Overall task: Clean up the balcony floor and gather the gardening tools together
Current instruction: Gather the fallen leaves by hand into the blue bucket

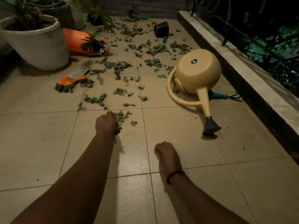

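Dry green leaves point(119, 67) lie scattered over the beige tiled floor point(48, 143). My left hand point(105, 124) is closed around a bunch of leaves at the near edge of the litter. My right hand point(165, 151) is a loose fist low over the tiles, nothing visible in it. A yellow watering can point(197, 75) lies tipped on its side at the right. A teal-handled hand rake point(223, 95) lies behind its spout. Orange and grey gloves point(71, 80) lie at the left. An orange sprayer point(80, 42) lies toppled near the pots.
A large white planter point(35, 44) stands at the far left with more plants behind. A black pot point(161, 29) lies tipped at the back, with a teal-handled tool point(165, 39) beside it and another point(143, 18) by the far wall. A raised ledge point(242, 67) with railing bounds the right side.
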Demonstrator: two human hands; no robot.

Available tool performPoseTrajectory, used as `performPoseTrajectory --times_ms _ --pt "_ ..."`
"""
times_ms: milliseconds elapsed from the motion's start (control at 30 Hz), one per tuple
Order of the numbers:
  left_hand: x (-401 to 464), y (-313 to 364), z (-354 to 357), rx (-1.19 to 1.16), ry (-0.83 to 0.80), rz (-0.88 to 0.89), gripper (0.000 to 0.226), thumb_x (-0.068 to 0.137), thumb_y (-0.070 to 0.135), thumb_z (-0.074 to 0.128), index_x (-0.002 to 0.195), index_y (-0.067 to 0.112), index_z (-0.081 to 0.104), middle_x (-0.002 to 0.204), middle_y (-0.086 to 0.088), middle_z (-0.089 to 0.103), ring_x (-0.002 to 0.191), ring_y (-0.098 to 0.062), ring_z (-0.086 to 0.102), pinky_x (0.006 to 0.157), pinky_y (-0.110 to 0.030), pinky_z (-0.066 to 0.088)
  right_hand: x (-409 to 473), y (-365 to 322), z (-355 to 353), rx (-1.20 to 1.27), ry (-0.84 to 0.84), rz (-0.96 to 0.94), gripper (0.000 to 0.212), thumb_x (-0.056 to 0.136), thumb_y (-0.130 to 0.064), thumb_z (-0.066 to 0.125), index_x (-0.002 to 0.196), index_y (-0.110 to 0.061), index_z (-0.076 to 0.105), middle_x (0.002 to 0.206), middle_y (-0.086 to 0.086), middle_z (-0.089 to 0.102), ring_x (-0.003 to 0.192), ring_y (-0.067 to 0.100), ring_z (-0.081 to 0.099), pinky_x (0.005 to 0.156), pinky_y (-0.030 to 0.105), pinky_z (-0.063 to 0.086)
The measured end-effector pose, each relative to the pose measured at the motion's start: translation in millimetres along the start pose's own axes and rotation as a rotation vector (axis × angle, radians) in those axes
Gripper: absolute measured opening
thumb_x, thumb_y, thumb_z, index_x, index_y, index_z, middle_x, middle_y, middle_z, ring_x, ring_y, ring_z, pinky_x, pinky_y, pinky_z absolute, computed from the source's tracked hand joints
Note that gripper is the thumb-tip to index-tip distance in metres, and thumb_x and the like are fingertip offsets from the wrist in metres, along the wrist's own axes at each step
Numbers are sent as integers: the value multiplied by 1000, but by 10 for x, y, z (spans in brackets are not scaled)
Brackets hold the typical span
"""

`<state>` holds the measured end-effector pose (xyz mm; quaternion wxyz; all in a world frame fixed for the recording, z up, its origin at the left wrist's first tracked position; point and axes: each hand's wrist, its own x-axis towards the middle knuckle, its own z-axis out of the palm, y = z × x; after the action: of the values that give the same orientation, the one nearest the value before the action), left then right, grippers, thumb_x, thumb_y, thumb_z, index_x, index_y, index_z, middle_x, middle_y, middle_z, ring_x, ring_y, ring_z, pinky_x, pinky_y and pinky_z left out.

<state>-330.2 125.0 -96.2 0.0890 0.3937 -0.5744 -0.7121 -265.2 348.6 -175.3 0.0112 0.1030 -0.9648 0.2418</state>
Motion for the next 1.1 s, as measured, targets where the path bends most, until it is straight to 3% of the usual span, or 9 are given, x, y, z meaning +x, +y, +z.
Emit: performPoseTrajectory --times_ms 100,167,233,333,500,633,767,967,1100 --pt "164 47 -293 -40 57 -15 40 105 32 42 77 6 53 60 -10 42 31 -16 34 52 -23 25 389 -99 -36 80 25 72 22 91 -10 60 113 -11 62 119 9 55 114 27 49 84 27 44" --pt "241 93 -456 -81 106 -24 37 105 30 42 81 5 54 60 -9 44 29 -13 35 49 -22 26 607 -200 31 73 -223 116 72 95 -44 55 151 -9 27 159 13 16 146 32 14 117 38 22" --pt "298 117 -574 -105 135 -22 36 105 29 42 81 6 55 62 -9 46 31 -13 37 47 -22 27 808 -318 198 12 -355 97 99 91 -65 46 156 -13 -9 161 13 -19 148 30 -18 121 42 -4" --pt "373 80 -728 -131 175 -36 39 105 28 42 75 8 54 65 -9 48 32 -13 37 43 -20 27 1132 -579 488 -33 -366 22 108 85 -76 40 152 -18 -22 157 13 -32 145 30 -29 119 46 -14" --pt "477 9 -899 -157 205 -49 38 106 27 40 75 9 52 65 -7 47 37 -13 38 39 -13 27 1691 -1148 755 20 -407 -159 82 94 -64 39 156 -32 -4 163 6 -16 149 24 -16 120 43 -8" --pt "590 -116 -1058 -119 206 -98 34 103 31 42 77 12 55 67 -7 50 47 -18 41 45 -19 34 1555 -1415 887 235 -445 -381 47 102 -32 47 148 -22 41 160 2 25 148 13 15 118 20 15" --pt "632 -217 -1119 -120 178 -138 36 103 36 42 79 12 55 59 -3 52 43 -15 42 51 -24 33 1353 -1223 825 799 -330 -8 26 87 -8 69 113 -5 72 118 0 70 113 7 62 84 7 48" --pt "502 -117 -921 -166 128 -208 39 105 37 44 80 10 58 68 -7 55 54 -20 50 53 -26 40 1457 -1308 526 1225 -169 398 20 94 1 57 104 -7 72 107 3 71 90 11 66 67 24 57" --pt "382 -36 -700 -242 34 -244 46 105 44 41 108 2 60 88 -14 63 76 -28 62 72 -35 50 1191 -1722 309 1458 -286 226 23 96 -2 54 115 -6 67 119 6 69 112 14 63 93 23 53"
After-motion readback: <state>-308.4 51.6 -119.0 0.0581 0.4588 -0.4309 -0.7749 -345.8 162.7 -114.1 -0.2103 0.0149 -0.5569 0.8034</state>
